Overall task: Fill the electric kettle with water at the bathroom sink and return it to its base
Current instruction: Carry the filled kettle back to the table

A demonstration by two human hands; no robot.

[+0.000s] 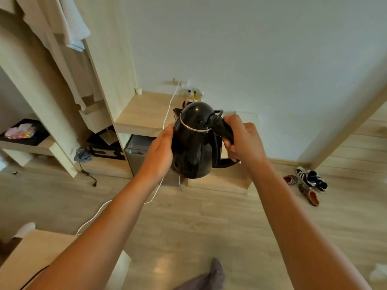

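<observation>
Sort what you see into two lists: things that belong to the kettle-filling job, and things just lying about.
Belongs to the job:
kettle
left hand
right hand

Just lying about:
shoes
white cable
small bottles
hanging towel

open floor (pixel 188 222) lies below the arms; a white cable (pixel 167 114) trails across the desk (pixel 144 109), shoes (pixel 307 185) clutter the right.

head view: worn on the person's head | faces forward and down, wide-angle | near: both forearms reaching out from the bottom edge | far: floor (pixel 188 222), wall (pixel 251 49) | only one view
</observation>
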